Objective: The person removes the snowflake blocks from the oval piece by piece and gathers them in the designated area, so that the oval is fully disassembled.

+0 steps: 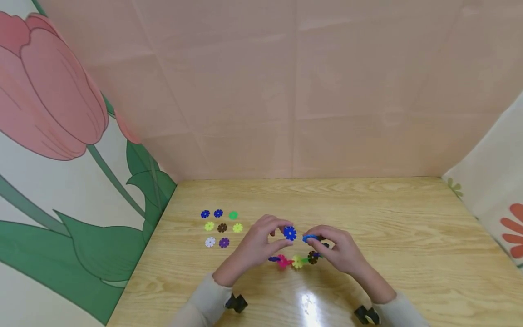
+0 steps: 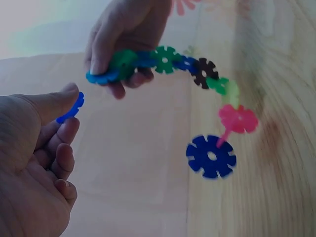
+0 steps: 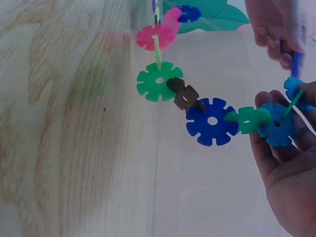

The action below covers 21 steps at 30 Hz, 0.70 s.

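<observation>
Between thumb and fingers, my left hand (image 1: 258, 240) pinches a single dark blue notched disc (image 1: 290, 233), held upright. Facing it, a small gap away, my right hand (image 1: 342, 252) pinches the light blue end disc (image 1: 309, 238) of a chain of interlocked plastic discs. The chain dangles in a curve below the hands, with green, blue and brown discs, then a yellow disc (image 1: 298, 262), a pink disc (image 2: 239, 119) and a dark blue disc (image 2: 211, 156) at its free end. In the right wrist view, a blue disc (image 3: 277, 125) of the chain lies against my right fingers.
Loose notched discs lie in rows on the wooden table (image 1: 408, 218), left of my hands, among them a white disc (image 1: 210, 242), a purple disc (image 1: 224, 243) and a green disc (image 1: 233, 215). A pinkish sheet (image 1: 294, 91) stands behind the table; a tulip-print panel (image 1: 61, 91) borders the left.
</observation>
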Each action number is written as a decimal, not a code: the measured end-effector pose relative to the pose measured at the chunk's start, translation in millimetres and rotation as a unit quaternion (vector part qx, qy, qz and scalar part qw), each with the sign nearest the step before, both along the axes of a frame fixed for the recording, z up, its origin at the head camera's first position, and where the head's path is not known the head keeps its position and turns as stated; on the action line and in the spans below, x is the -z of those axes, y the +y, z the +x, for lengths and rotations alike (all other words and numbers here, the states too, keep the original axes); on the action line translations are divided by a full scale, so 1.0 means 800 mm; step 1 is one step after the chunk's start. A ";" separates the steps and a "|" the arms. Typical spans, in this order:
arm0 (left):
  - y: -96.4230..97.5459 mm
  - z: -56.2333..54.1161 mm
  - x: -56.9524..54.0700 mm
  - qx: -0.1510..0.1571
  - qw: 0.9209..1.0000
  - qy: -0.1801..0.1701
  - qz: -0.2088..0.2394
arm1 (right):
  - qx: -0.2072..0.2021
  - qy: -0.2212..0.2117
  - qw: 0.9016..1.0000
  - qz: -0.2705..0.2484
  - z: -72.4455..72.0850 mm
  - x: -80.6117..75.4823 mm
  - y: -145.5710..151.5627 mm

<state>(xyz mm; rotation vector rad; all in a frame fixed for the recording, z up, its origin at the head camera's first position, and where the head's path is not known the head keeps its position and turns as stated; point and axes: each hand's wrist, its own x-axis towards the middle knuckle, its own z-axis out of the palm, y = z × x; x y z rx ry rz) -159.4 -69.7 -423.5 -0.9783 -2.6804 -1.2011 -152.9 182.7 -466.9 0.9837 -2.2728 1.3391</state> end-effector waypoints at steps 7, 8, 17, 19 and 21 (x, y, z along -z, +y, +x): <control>-0.035 -0.009 0.019 -0.047 0.999 -0.027 0.004 | 0.015 -0.007 1.000 -0.012 0.003 -0.004 0.000; -0.041 -0.011 0.022 -0.054 0.998 -0.028 0.007 | 0.016 -0.007 1.000 -0.013 0.003 -0.005 0.000; -0.104 -0.032 0.045 -0.149 0.983 -0.104 0.037 | 0.008 0.001 1.000 -0.004 0.000 -0.004 0.001; -0.120 -0.039 0.052 -0.160 0.977 -0.129 0.052 | 0.005 0.000 1.000 -0.004 0.000 -0.004 0.001; -0.134 -0.045 0.059 -0.172 0.972 -0.146 0.065 | 0.002 -0.004 1.000 -0.007 0.000 -0.005 0.001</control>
